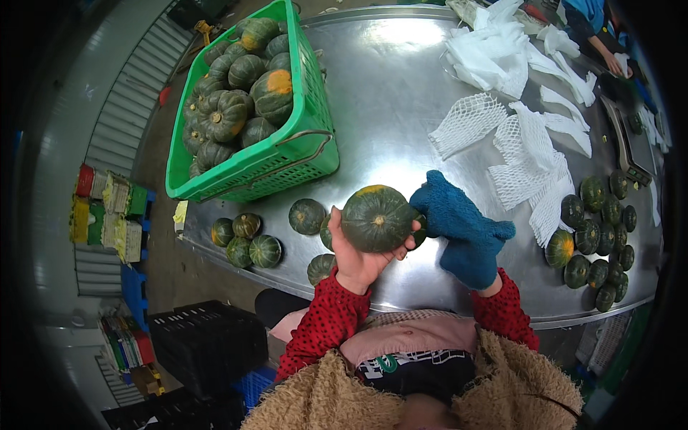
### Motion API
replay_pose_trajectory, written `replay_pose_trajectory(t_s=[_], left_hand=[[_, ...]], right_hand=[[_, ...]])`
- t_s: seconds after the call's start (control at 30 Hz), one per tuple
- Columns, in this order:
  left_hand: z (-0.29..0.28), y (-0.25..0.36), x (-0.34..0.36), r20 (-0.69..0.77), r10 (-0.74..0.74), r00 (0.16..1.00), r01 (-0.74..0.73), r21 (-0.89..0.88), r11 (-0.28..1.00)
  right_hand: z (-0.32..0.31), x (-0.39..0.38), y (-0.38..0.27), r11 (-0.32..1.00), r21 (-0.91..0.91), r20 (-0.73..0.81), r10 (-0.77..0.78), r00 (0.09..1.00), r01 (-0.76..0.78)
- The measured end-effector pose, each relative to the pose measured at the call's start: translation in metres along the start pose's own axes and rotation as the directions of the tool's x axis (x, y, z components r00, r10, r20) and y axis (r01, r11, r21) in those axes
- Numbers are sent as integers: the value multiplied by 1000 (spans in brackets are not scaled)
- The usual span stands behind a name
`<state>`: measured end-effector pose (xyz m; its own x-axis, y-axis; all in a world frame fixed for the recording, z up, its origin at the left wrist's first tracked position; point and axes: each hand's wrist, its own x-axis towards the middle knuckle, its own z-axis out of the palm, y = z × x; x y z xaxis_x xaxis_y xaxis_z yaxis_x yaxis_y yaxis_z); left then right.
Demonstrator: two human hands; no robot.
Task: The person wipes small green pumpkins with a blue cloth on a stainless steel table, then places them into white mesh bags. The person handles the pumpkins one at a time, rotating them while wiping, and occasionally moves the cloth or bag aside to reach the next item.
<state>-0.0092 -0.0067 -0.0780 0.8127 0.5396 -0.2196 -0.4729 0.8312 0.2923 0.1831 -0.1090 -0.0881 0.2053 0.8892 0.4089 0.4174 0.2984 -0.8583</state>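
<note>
My left hand point(352, 264) holds up a round dark green pumpkin point(378, 221) with a yellow patch, its fingers cupped around it from below. A blue terry cloth point(459, 226) covers my right hand point(490, 288), hiding the fingers; only the wrist shows. The cloth reaches the pumpkin's right side. Another pumpkin, partly hidden, shows between the held one and the cloth. Close to my left hand, a loose pumpkin point(307, 216) sits on the metal table point(383, 93), and a second pumpkin point(320, 269) lies beside my wrist.
A green plastic crate point(247, 183) heaped with pumpkins stands at the back left. Several small pumpkins point(265, 251) lie before it; more pumpkins point(588, 236) cluster at right. White foam net sleeves point(530, 154) cover the back right, near a scale point(626, 143) and another person's hand point(613, 63).
</note>
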Motion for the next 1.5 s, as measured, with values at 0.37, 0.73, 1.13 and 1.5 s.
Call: replay_pose_trajectory(t_s=[0.37, 0.73, 1.13, 1.5], left_hand=[[24, -27, -8, 29, -101, 995, 98, 67, 993], [1, -28, -8, -22, 604, 797, -224, 917, 330], [23, -15, -18, 123, 512, 850, -268, 938, 221], [11, -10, -9, -248, 141, 958, -115, 118, 986]], right_hand=[[35, 15, 1, 901, 419, 3, 123, 992, -113], [55, 8, 2, 955, 249, -72, 183, 981, -160], [29, 32, -16, 994, 11, 164, -110, 980, 110], [32, 30, -8, 993, 121, 122, 1, 992, -16]])
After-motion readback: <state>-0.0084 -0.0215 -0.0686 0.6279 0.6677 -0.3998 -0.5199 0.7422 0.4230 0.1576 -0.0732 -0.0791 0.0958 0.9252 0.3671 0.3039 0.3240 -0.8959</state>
